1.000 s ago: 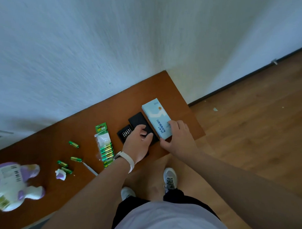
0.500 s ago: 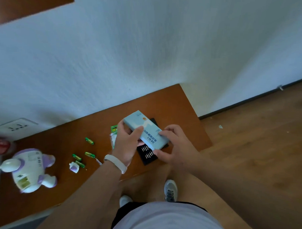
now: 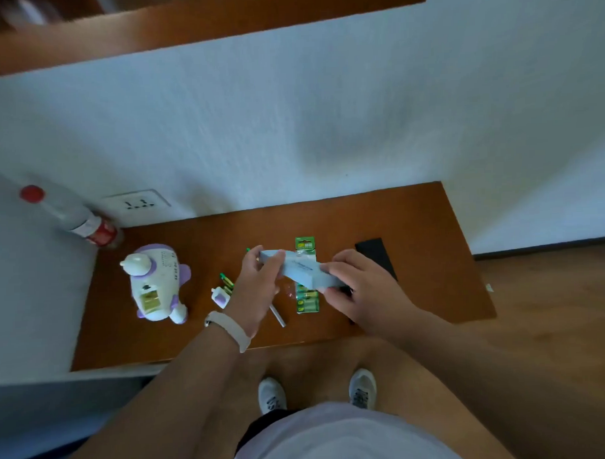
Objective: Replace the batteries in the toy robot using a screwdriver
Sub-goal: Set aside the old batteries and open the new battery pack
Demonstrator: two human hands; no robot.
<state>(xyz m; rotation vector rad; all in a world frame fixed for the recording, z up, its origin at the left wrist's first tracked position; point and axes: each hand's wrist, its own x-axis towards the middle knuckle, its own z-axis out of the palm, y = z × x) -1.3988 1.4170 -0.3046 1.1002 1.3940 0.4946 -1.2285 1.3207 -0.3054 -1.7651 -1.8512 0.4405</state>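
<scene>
The white and purple toy robot lies on the brown table at the left, its open battery bay showing. I hold a light blue screwdriver-kit box above the table's middle: my left hand grips its left end, my right hand grips its right end. A green pack of batteries lies under the box. Loose green batteries and the small white battery cover lie left of my left hand. A thin silver screwdriver lies by my left wrist.
A black tray lies on the table behind my right hand. A clear bottle with a red cap stands at the back left corner beside a wall socket. A wooden shelf hangs above. Wooden floor lies to the right.
Both hands lifted the blue box off the black kit tray and carried it left, over the battery pack. The view swung left and up, bringing the toy robot and the bottle fully into sight.
</scene>
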